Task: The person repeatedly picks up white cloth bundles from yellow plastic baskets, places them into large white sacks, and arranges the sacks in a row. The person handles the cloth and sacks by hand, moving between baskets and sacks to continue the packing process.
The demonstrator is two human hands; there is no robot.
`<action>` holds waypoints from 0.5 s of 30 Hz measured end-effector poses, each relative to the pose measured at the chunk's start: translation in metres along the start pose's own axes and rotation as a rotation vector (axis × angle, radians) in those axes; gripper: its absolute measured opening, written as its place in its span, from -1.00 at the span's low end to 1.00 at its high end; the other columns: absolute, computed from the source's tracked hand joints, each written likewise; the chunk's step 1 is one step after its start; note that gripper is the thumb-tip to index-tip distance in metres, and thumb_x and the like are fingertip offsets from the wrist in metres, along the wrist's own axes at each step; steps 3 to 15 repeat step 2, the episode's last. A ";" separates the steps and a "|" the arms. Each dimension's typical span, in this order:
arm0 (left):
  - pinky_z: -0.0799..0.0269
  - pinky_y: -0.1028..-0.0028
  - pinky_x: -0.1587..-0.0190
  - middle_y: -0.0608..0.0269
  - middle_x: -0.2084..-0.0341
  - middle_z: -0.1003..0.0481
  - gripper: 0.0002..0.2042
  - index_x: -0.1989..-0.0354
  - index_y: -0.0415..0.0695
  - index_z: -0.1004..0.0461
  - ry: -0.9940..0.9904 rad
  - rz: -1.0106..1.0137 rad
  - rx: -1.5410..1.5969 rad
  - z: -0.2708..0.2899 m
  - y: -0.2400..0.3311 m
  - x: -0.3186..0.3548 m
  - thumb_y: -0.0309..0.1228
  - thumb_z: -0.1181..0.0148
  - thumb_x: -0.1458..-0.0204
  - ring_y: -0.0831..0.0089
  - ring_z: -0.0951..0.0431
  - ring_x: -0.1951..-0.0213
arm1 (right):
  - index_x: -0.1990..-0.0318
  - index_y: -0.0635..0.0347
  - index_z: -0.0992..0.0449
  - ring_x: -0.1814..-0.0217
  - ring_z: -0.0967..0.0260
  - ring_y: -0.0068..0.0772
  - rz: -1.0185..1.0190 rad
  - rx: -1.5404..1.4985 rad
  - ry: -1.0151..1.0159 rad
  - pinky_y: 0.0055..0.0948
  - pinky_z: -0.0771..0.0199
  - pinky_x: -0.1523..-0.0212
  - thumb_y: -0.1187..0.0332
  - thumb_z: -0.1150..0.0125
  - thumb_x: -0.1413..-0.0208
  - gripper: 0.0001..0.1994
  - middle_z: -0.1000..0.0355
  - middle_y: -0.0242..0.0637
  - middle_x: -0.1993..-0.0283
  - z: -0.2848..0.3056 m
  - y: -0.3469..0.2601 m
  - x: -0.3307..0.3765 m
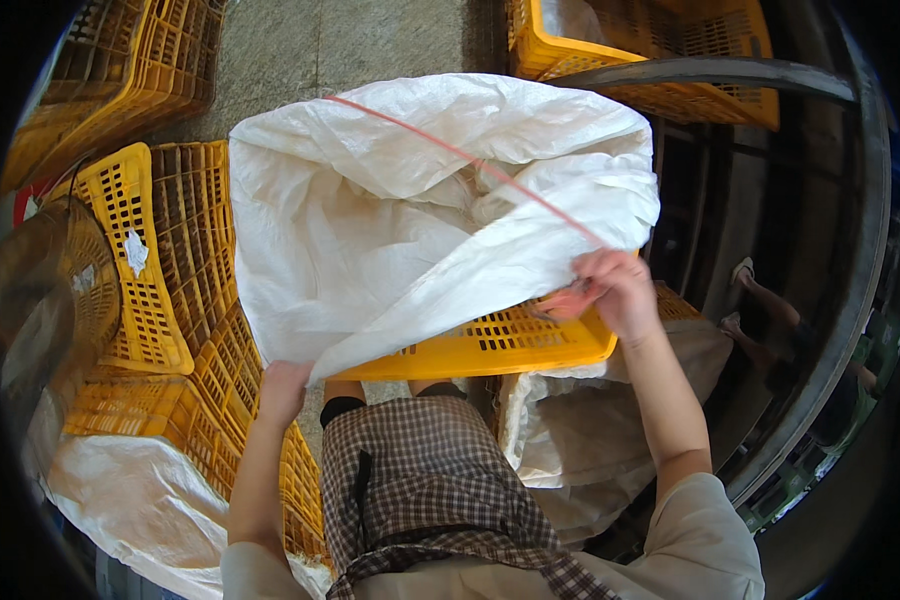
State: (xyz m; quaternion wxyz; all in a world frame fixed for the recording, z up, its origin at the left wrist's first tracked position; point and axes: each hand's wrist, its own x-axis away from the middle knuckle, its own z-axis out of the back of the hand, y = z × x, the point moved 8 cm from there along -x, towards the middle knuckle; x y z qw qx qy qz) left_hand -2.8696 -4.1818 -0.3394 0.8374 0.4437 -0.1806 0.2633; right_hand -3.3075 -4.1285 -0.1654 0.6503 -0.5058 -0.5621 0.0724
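A large white woven plastic sack [370, 270] is draped over a yellow plastic crate [450, 352] in front of me, its folds sagging inward. My left hand [285, 388] is closed on the sack's near left corner, at the crate's front edge. From the far left of the sack, a thin red string [470, 160] runs taut across to my right hand [618, 288], which is closed at the crate's near right corner. Below those fingers is a blurred reddish thing [567, 300]; its kind cannot be made out.
Stacked yellow crates [195, 220] stand on the left, with a white sack [135, 500] over a lower one. Another yellow crate [660, 55] is at the far right, beside a curved dark metal bar [730, 70]. A lined container [580, 430] sits near right. Another person's legs [770, 305] show at right.
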 end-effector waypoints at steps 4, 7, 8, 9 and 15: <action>-0.20 0.19 -0.08 0.06 0.35 -0.48 -0.61 0.12 -0.05 -0.44 -0.036 0.032 -0.123 -0.015 -0.024 0.020 -0.62 -0.09 0.21 0.15 -0.44 0.17 | 0.54 0.21 -0.44 0.46 -0.41 -0.34 0.094 -0.151 -0.089 -0.32 -0.51 0.20 0.57 0.03 0.10 -0.89 -0.43 -0.17 0.46 0.005 -0.021 -0.014; -0.20 0.19 -0.08 0.06 0.35 -0.48 -0.61 0.12 -0.05 -0.44 -0.036 0.032 -0.123 -0.015 -0.024 0.020 -0.62 -0.09 0.21 0.15 -0.44 0.17 | 0.54 0.21 -0.44 0.46 -0.41 -0.34 0.094 -0.151 -0.089 -0.32 -0.51 0.20 0.57 0.03 0.10 -0.89 -0.43 -0.17 0.46 0.005 -0.021 -0.014; -0.20 0.19 -0.08 0.06 0.35 -0.48 -0.61 0.12 -0.05 -0.44 -0.036 0.032 -0.123 -0.015 -0.024 0.020 -0.62 -0.09 0.21 0.15 -0.44 0.17 | 0.54 0.21 -0.44 0.46 -0.41 -0.34 0.094 -0.151 -0.089 -0.32 -0.51 0.20 0.57 0.03 0.10 -0.89 -0.43 -0.17 0.46 0.005 -0.021 -0.014; -0.20 0.19 -0.08 0.06 0.35 -0.48 -0.61 0.12 -0.05 -0.44 -0.036 0.032 -0.123 -0.015 -0.024 0.020 -0.62 -0.09 0.21 0.15 -0.44 0.17 | 0.54 0.21 -0.44 0.46 -0.41 -0.34 0.094 -0.151 -0.089 -0.32 -0.51 0.20 0.57 0.03 0.10 -0.89 -0.43 -0.17 0.46 0.005 -0.021 -0.014; -0.20 0.19 -0.08 0.06 0.35 -0.48 -0.61 0.12 -0.05 -0.44 -0.036 0.032 -0.123 -0.015 -0.024 0.020 -0.62 -0.09 0.21 0.15 -0.44 0.17 | 0.54 0.21 -0.44 0.46 -0.41 -0.34 0.094 -0.151 -0.089 -0.32 -0.51 0.20 0.57 0.03 0.10 -0.89 -0.43 -0.17 0.46 0.005 -0.021 -0.014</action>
